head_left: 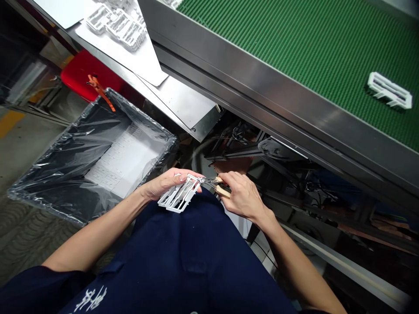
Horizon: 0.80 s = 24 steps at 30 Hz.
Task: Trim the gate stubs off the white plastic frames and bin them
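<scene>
Just in front of my body, my left hand [163,183] is closed on a white slatted plastic frame [178,198], thumb on top near its upper edge. The frame hangs tilted toward me. My right hand [240,192] grips a pair of nippers [222,187] with pale handles. The metal jaws of the nippers point left and meet the frame's upper right corner. Whether the jaws are closed on the plastic is too small to tell.
A green conveyor belt [294,48] with a metal side runs across the upper right, carrying one white plastic part [389,90]. Several white frames [118,26] lie stacked on the metal table [199,133]. Left stands a bin lined with clear plastic [42,192], near a red stool [83,74].
</scene>
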Each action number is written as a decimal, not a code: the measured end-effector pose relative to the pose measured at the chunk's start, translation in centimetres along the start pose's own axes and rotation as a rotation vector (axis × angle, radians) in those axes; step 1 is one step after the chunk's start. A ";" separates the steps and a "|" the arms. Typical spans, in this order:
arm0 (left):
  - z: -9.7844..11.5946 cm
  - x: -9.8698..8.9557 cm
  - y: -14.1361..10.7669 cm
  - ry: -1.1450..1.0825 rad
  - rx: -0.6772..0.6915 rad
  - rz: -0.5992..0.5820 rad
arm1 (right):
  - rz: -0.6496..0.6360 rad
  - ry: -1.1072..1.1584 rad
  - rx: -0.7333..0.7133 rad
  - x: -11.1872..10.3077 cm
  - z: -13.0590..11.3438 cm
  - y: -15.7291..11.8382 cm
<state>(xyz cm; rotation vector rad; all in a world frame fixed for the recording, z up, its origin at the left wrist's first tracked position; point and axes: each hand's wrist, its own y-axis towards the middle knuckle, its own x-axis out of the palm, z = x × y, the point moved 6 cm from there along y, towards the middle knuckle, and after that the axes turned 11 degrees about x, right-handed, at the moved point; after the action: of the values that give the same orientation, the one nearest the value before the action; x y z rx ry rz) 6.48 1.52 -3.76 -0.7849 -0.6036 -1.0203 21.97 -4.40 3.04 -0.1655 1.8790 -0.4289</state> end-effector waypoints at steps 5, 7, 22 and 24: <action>-0.1 0.1 0.0 -0.018 0.013 -0.049 | 0.004 0.006 -0.034 0.0 -0.1 0.1; -0.1 0.1 0.0 -0.028 0.013 -0.060 | 0.003 0.015 -0.042 -0.1 -0.1 0.1; 0.7 0.0 1.8 -0.136 0.129 0.114 | 0.038 0.817 0.414 1.8 1.6 0.6; 0.9 -0.2 2.7 -0.106 0.169 0.198 | -0.004 0.890 0.441 2.6 0.4 0.9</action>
<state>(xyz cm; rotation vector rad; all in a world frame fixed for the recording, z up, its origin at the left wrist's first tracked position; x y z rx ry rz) 8.74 3.13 -4.21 -0.7369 -0.6795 -0.7399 21.57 -4.52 0.35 0.3825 2.5735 -1.0236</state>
